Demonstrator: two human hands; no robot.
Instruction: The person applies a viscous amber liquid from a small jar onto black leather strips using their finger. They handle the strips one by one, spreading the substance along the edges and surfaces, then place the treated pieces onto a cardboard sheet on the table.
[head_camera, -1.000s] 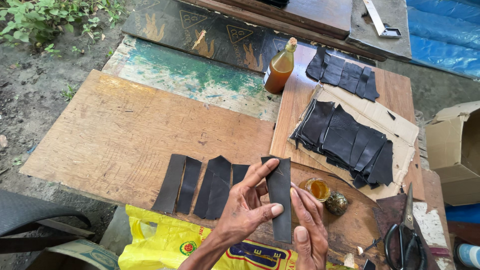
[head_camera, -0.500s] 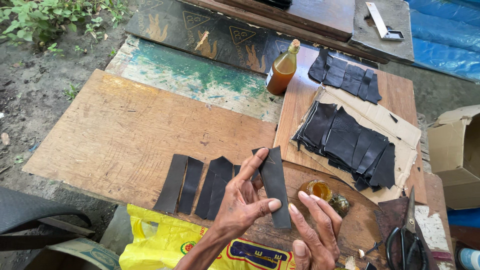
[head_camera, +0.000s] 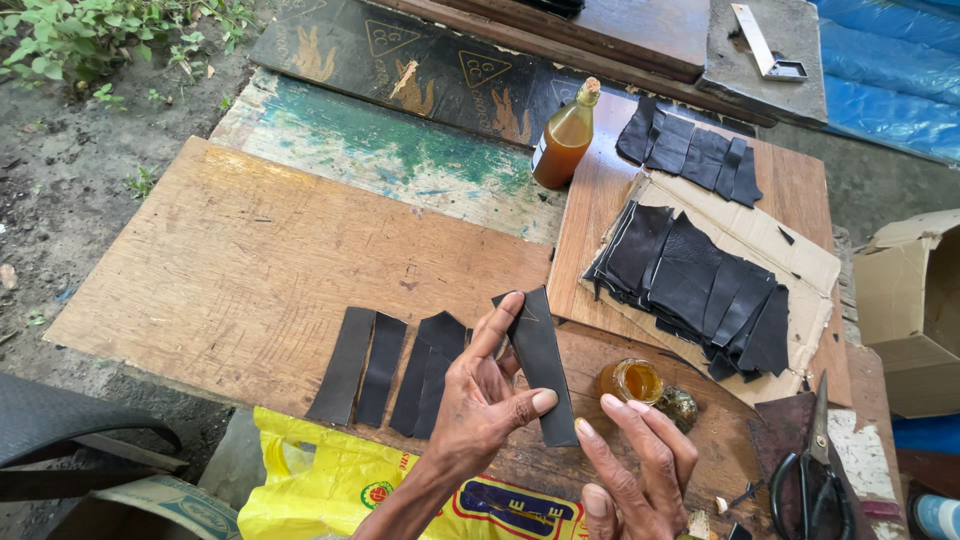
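My left hand (head_camera: 480, 405) pinches a long black leather strip (head_camera: 540, 365) between thumb and fingers, holding it tilted above the wooden worktop (head_camera: 250, 270). My right hand (head_camera: 635, 470) hovers just beside the strip's lower end, fingers spread, gripping nothing. Left of my hands, 4 flat black leather strips (head_camera: 390, 368) lie side by side near the worktop's front edge. A small open glass jar of amber glue (head_camera: 632, 381) sits just right; bare board stretches beyond.

The left hand (head_camera: 480, 405) has tilted the strip (head_camera: 540, 365) leftward at its top, and the right hand (head_camera: 635, 470) has moved off it.
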